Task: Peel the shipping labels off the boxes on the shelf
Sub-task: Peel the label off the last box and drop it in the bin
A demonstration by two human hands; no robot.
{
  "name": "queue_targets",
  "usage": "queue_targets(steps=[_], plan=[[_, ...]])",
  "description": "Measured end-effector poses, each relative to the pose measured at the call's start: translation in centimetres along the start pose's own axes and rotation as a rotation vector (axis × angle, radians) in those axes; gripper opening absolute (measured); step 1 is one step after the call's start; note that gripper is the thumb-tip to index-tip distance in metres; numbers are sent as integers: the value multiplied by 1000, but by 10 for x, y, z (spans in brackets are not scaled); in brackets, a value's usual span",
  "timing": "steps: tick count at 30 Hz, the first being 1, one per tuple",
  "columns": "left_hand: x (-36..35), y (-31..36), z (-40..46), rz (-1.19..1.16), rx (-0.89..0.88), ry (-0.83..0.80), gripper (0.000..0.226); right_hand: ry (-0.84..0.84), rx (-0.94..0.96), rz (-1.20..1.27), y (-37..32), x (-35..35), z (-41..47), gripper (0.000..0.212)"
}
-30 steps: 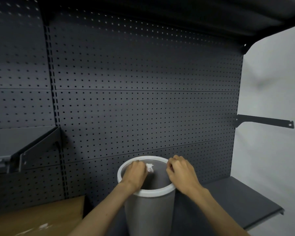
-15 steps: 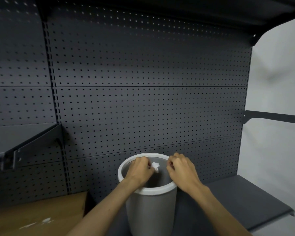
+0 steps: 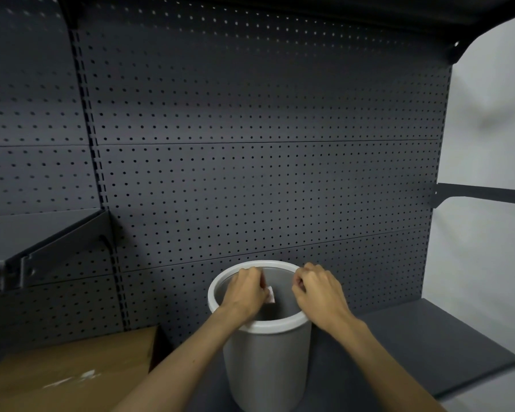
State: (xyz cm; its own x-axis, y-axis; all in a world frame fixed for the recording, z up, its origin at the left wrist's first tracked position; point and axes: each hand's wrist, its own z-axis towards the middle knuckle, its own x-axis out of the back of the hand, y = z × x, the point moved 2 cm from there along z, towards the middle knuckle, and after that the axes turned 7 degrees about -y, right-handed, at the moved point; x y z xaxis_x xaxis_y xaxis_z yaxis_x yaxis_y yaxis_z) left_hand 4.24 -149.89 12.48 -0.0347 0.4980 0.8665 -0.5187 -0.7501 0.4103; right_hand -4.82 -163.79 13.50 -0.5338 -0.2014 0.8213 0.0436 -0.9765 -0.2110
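right over the open mouth of the bin, a small white scrap of label (image 3: 270,294) sticks out from the left hand (image 3: 246,289), whose curled fingers pinch it just inside the rim. the right hand (image 3: 320,289) hangs beside it above the far-right part of the opening, fingers curled into a loose fist; whether they hold any bit of paper cannot be told. the grey waste bin (image 3: 268,364) with its white rim stands upright on the dark shelf (image 3: 428,343); its inside is shadowed and its contents cannot be made out. lower left, a cardboard box (image 3: 72,373) lies on the shelf, with white label remnants (image 3: 75,379) on its top. behind stands the dark pegboard panel (image 3: 265,173).
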Motion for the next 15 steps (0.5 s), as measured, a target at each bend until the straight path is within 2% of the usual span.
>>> queue_targets(steps=[1,5,8,12,15], plan=[[1,0,0,-5,2,-16,11,2,4,-1,-1,0,0,16],[3,2,-4,1,39,-35,37,17,14,-3,-3,0,1,16],[4,2,-4,-3,52,-46,33,20,12,-7,-3,-1,1,17],[3,5,-3,13,57,-48,37,15,11,-5,-4,0,2,17],[2,5,-1,14,20,-54,18,11,6,-4,-3,0,1,17]])
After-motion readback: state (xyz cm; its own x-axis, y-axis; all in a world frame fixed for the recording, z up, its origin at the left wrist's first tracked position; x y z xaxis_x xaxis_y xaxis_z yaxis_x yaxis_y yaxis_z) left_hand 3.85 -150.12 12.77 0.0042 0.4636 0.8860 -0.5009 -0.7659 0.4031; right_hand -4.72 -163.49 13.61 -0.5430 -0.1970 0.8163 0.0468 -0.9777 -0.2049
